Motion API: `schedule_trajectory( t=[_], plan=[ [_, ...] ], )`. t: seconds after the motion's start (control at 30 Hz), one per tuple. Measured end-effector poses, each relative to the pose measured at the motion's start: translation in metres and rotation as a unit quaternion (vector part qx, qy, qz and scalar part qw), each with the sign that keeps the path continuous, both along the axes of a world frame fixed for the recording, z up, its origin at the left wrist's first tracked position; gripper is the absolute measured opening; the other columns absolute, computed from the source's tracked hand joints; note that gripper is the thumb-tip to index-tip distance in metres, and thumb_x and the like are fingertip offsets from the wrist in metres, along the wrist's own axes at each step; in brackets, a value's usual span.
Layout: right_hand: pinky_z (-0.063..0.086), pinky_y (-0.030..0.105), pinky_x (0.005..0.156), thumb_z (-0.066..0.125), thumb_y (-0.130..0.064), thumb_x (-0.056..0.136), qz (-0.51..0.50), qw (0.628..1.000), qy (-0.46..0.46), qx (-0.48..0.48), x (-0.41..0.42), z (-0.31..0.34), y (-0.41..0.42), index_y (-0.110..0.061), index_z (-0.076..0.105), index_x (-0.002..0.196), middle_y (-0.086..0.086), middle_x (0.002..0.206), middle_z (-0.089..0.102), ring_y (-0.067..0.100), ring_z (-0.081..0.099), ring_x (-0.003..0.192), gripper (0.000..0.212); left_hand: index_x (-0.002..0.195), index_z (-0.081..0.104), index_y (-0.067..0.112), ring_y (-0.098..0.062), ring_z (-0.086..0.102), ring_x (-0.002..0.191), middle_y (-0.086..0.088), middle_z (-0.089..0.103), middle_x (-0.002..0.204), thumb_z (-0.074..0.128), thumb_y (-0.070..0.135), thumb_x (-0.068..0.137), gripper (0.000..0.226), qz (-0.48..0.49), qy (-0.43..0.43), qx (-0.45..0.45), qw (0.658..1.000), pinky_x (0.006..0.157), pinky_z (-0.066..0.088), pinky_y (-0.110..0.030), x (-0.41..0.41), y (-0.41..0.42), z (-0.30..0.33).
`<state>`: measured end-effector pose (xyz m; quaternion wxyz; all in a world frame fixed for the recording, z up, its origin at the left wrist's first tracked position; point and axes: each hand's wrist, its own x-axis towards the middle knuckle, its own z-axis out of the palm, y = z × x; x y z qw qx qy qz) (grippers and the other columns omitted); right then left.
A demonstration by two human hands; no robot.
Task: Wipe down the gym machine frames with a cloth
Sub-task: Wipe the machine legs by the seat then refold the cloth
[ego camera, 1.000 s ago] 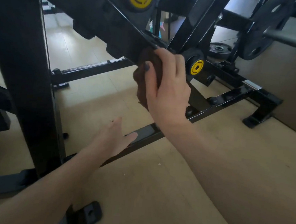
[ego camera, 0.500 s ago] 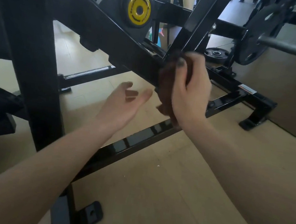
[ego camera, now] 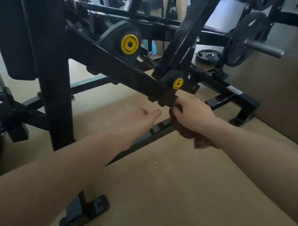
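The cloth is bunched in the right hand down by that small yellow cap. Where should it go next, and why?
Probably onto the low bar just beneath. The right hand holds the cloth at the bottom end of the slanted beam, so that stroke looks finished. The left hand hovers open beside the bar and holds nothing.

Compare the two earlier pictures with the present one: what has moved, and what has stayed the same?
The right hand has slid the brown cloth down the slanted black frame bar, from beside the small yellow pivot cap to just below it. The left hand rose from near the floor bar and hovers open beside the cloth. The right hand still grips the cloth; the left still holds nothing.
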<state>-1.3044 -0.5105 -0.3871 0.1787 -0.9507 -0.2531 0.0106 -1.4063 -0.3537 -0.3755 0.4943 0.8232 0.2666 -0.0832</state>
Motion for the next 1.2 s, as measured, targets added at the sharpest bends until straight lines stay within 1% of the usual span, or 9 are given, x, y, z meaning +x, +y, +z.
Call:
schedule_trajectory(
  t=[0.13,0.23,0.33,0.43,0.6,0.8,0.9,1.0,1.2],
  plan=[
    [0.045,0.033,0.086,0.051,-0.037,0.104,-0.057,0.964,0.175,0.190,-0.013,0.015,-0.021,-0.025,0.067,0.114,0.000,0.105,0.064,0.021,0.059,0.101,0.023,0.142,0.047,0.022,-0.025,0.057,0.124,-0.005,0.058,0.138,0.054,0.067,0.092,0.068,-0.030,0.002,-0.062,0.998,0.107,0.046,-0.047,0.009,-0.034,0.022],
    [0.053,0.042,0.099,0.055,-0.034,0.102,-0.128,0.877,0.272,0.376,-0.017,0.037,-0.031,-0.025,0.067,0.098,0.004,0.107,0.067,0.025,0.064,0.107,0.016,0.132,0.059,0.025,-0.022,0.066,0.109,-0.005,0.068,0.123,0.057,0.058,0.096,0.048,-0.045,0.004,-0.152,0.987,0.081,0.058,-0.035,0.019,-0.055,0.038],
    [0.055,0.046,0.098,0.056,-0.032,0.102,-0.154,0.801,0.324,0.479,-0.020,0.058,-0.052,-0.023,0.068,0.088,0.012,0.105,0.073,0.032,0.069,0.106,0.020,0.128,0.063,0.020,-0.024,0.071,0.102,-0.008,0.073,0.114,0.063,0.049,0.096,0.043,-0.055,-0.001,-0.202,0.978,0.080,0.061,-0.036,0.034,-0.082,0.054],
    [0.057,0.044,0.098,0.067,-0.034,0.095,-0.188,0.802,0.308,0.476,-0.014,0.066,-0.082,-0.024,0.071,0.107,0.004,0.109,0.072,0.023,0.070,0.103,0.017,0.127,0.064,0.020,-0.021,0.072,0.102,-0.006,0.075,0.112,0.065,0.045,0.095,0.040,-0.081,0.002,-0.213,0.974,0.077,0.062,-0.033,0.050,-0.108,0.064],
    [0.054,0.044,0.102,0.073,-0.037,0.089,-0.262,0.783,0.306,0.474,-0.025,0.083,-0.127,-0.021,0.062,0.131,0.000,0.123,0.065,0.022,0.065,0.112,0.046,0.127,0.067,0.020,-0.027,0.070,0.109,-0.009,0.075,0.114,0.071,0.055,0.075,0.062,-0.127,0.041,-0.231,0.964,0.095,0.058,-0.046,0.054,-0.148,0.080],
    [0.048,0.043,0.107,0.057,-0.061,0.094,-0.333,0.831,0.340,0.289,-0.061,0.136,-0.185,-0.012,0.039,0.152,0.009,0.143,0.055,0.032,0.057,0.127,0.079,0.121,0.071,0.023,-0.020,0.070,0.101,-0.003,0.077,0.104,0.059,0.043,0.098,0.032,-0.182,0.121,-0.190,0.957,0.075,0.053,-0.033,0.038,-0.199,0.124],
    [0.047,0.034,0.090,0.052,-0.063,0.098,-0.365,0.841,0.342,0.205,-0.085,0.172,-0.213,-0.005,0.040,0.147,0.014,0.135,0.058,0.035,0.059,0.120,0.077,0.119,0.071,0.023,-0.020,0.071,0.102,-0.003,0.078,0.102,0.061,0.041,0.098,0.030,-0.203,0.161,-0.184,0.948,0.083,0.056,-0.035,0.023,-0.223,0.154],
    [0.045,0.032,0.075,0.049,-0.061,0.100,-0.374,0.836,0.369,0.157,-0.108,0.210,-0.241,-0.006,0.060,0.118,0.013,0.110,0.064,0.031,0.062,0.095,0.059,0.117,0.073,0.019,-0.023,0.071,0.107,-0.006,0.078,0.106,0.065,0.041,0.096,0.031,-0.236,0.195,-0.179,0.935,0.099,0.055,-0.040,0.008,-0.248,0.185],
    [0.058,0.040,0.089,0.060,-0.045,0.097,-0.404,0.795,0.417,0.174,-0.154,0.282,-0.291,-0.006,0.071,0.109,0.014,0.108,0.071,0.033,0.069,0.099,0.043,0.119,0.070,0.019,-0.022,0.071,0.108,-0.004,0.076,0.111,0.062,0.037,0.099,0.028,-0.305,0.271,-0.186,0.894,0.099,0.054,-0.037,-0.020,-0.295,0.261]
  ],
)
